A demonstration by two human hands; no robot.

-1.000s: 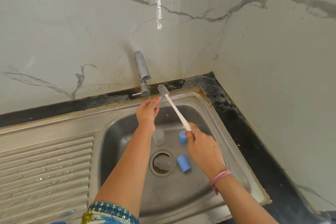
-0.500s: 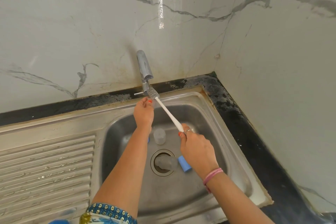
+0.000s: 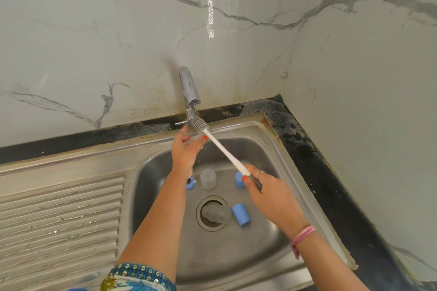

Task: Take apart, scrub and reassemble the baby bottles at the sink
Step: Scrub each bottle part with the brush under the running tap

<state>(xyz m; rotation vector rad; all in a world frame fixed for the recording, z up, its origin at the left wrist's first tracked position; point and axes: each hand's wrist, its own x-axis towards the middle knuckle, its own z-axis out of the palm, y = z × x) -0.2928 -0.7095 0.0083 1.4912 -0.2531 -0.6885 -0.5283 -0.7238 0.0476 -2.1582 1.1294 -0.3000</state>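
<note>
My right hand [image 3: 269, 192] grips the handle of a white bottle brush [image 3: 224, 151]; its grey bristle head sits right under the tap [image 3: 189, 92]. My left hand [image 3: 186, 149] is raised beside the bristles, fingers straight, just below the spout, holding nothing. Bottle parts lie in the steel sink [image 3: 236, 255]. A clear bottle [image 3: 208, 179] stands near the back, with a blue ring [image 3: 190, 182] to its left. A blue piece [image 3: 239, 179] is partly hidden by my right thumb. A blue cap [image 3: 240, 214] lies beside a clear part [image 3: 216, 214] on the drain.
A ribbed steel draining board [image 3: 59, 220] stretches to the left of the basin. A black counter edge [image 3: 319, 160] runs behind and to the right. Marble walls meet in a corner at the back right.
My right hand swung the brush head left, from beside the tap to directly under the spout. My left hand rose slightly toward the bristles and spread its fingers.
</note>
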